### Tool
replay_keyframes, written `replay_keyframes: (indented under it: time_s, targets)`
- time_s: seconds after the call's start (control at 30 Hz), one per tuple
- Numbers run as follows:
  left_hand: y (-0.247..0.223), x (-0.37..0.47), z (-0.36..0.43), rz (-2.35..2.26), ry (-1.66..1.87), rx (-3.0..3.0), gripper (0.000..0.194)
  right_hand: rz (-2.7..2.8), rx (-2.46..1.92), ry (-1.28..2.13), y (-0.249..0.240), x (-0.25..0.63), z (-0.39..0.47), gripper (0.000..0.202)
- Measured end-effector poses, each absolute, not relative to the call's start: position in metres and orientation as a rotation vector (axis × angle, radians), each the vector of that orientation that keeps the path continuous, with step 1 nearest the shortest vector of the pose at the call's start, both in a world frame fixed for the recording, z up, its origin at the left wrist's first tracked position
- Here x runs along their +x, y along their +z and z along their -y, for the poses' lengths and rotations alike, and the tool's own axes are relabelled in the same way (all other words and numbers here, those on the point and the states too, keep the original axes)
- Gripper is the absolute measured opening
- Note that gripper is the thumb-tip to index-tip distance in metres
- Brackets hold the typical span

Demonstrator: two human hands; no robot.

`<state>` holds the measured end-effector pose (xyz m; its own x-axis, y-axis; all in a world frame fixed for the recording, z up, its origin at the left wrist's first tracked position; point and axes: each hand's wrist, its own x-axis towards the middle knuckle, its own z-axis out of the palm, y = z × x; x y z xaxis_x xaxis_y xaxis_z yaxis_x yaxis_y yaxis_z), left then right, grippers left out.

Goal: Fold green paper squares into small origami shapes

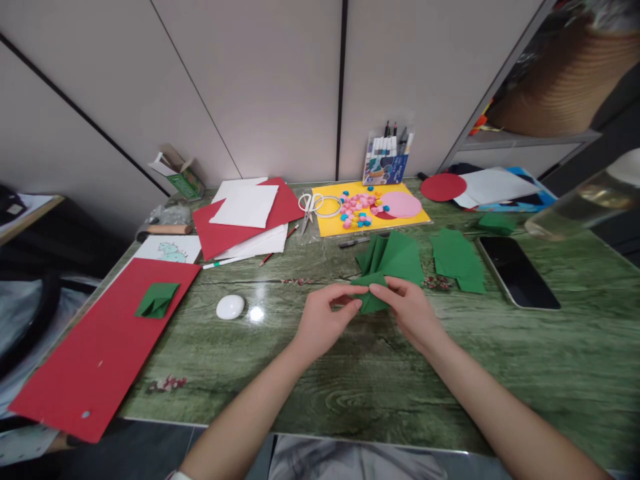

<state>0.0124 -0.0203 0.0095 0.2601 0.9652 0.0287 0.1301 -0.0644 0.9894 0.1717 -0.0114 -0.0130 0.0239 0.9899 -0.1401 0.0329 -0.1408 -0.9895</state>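
Note:
Between my two hands is a small folded green paper piece (373, 301), above the middle of the table. My left hand (330, 315) pinches its left side, and my right hand (406, 308) is closed on its right edge. The fingertips of both hands nearly meet on it. Just behind it, fanned green folded papers (400, 257) lie on the table. A stack of green sheets (457, 259) rests to the right. At the far left, another folded green piece (157, 300) sits on a long red sheet (105, 347).
White scissors (307, 212) lie beside a yellow sheet (327, 223) bearing pink and blue pieces. A phone (519, 272) and a clear bottle (575, 200) are at the right. A white oval object (231, 307) sits left of my hands. Marker pack (387, 160) stands behind.

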Motion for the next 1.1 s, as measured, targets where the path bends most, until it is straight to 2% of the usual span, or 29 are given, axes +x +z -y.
replay_keyframes:
  time_s: [0.2, 0.33, 0.47, 0.63, 1.1]
  targets:
    - [0.008, 0.008, 0.012, -1.047, 1.067, 1.196, 0.016, 1.244, -1.340, 1.310, -0.008, 0.176, 0.010, 0.028]
    - [0.005, 0.006, 0.007, -1.047, 1.060, 1.132, 0.029, 1.375, -1.360, 1.286, -0.002, 0.177, 0.012, 0.028]
    - [0.001, 0.007, 0.006, -1.059, 1.004, 1.227, 0.018, 1.399, -1.358, 1.297, -0.002, 0.178, 0.011, 0.027]
    - [-0.003, 0.008, 0.008, -1.077, 1.088, 1.223, 0.013, 1.264, -1.279, 1.482, -0.004, 0.178, 0.010, 0.020]
    - [-0.002, 0.012, 0.012, -1.112, 1.187, 1.123, 0.016, 1.282, -1.313, 1.484, -0.005, 0.174, 0.012, 0.026]
